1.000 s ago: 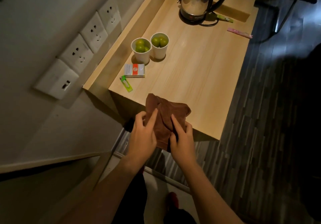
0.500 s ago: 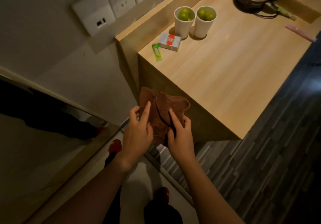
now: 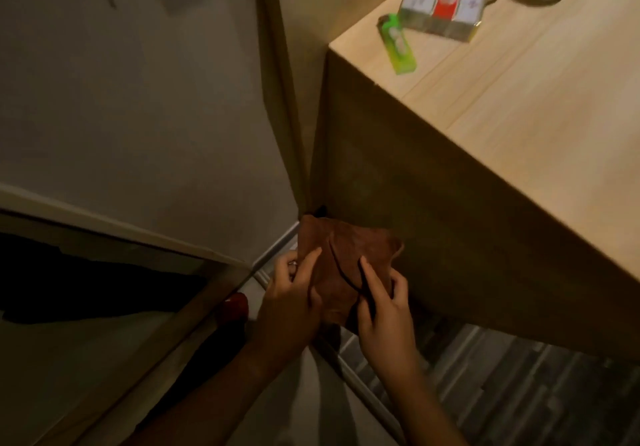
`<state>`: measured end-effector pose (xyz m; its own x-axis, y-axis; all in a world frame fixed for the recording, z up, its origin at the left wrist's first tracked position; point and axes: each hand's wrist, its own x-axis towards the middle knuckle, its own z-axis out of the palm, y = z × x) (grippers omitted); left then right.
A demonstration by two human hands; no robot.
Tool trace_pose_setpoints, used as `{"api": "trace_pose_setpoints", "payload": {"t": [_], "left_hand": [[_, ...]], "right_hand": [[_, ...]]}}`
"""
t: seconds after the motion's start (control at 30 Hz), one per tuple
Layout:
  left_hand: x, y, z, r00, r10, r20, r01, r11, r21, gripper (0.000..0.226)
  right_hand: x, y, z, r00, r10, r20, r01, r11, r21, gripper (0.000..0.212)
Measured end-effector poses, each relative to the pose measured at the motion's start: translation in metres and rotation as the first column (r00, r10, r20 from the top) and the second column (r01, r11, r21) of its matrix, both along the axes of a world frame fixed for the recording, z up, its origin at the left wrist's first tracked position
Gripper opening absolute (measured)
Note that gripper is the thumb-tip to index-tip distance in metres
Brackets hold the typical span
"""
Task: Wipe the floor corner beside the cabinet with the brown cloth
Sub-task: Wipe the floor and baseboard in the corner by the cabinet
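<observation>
The brown cloth (image 3: 341,255) is bunched between both my hands, held in the air in front of the cabinet's dark side panel (image 3: 415,203). My left hand (image 3: 294,296) grips its left edge with the thumb laid on top. My right hand (image 3: 384,310) pinches its lower right part. The floor corner (image 3: 313,211) where the wall meets the cabinet lies just above the cloth, dark and partly hidden by it. The whole view is blurred.
On the light wooden cabinet top (image 3: 519,99) lie a green lighter (image 3: 398,45) and a white and red box (image 3: 443,9), with two paper cups cut off at the top edge. A mirror (image 3: 86,289) leans at the left. Striped dark flooring (image 3: 519,376) runs at the lower right.
The view has dropped down and closer to the cabinet's side. Both hands, still holding the cloth, have come lower toward the corner; the kettle and sockets have left the frame.
</observation>
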<state>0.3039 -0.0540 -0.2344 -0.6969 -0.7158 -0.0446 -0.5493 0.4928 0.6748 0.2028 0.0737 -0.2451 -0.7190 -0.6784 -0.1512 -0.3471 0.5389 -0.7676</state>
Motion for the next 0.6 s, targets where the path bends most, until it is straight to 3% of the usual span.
{"api": "trace_pose_setpoints", "payload": {"t": [0.3,0.43,0.53,0.6], "left_hand": [[-0.001,-0.03,-0.152,0.996,-0.074,0.043,0.073,0.997,0.027,0.053],[0.013,-0.02,-0.211,0.999,-0.012,0.05,-0.002,0.966,0.26,0.052],[0.019,-0.009,-0.247,0.997,0.033,0.074,-0.065,0.876,0.477,0.045],[0.02,-0.001,-0.268,0.998,0.049,0.05,-0.069,0.84,0.538,0.043]], "right_hand": [[-0.002,-0.012,-0.149,0.999,0.041,0.001,-0.041,0.999,0.031,0.062],[-0.006,-0.003,-0.204,0.995,0.091,0.047,-0.095,0.991,0.094,0.058],[-0.008,0.008,-0.24,0.983,0.159,0.09,-0.172,0.971,0.165,0.058],[-0.011,0.018,-0.262,0.972,0.202,0.123,-0.223,0.956,0.191,0.059]]}}
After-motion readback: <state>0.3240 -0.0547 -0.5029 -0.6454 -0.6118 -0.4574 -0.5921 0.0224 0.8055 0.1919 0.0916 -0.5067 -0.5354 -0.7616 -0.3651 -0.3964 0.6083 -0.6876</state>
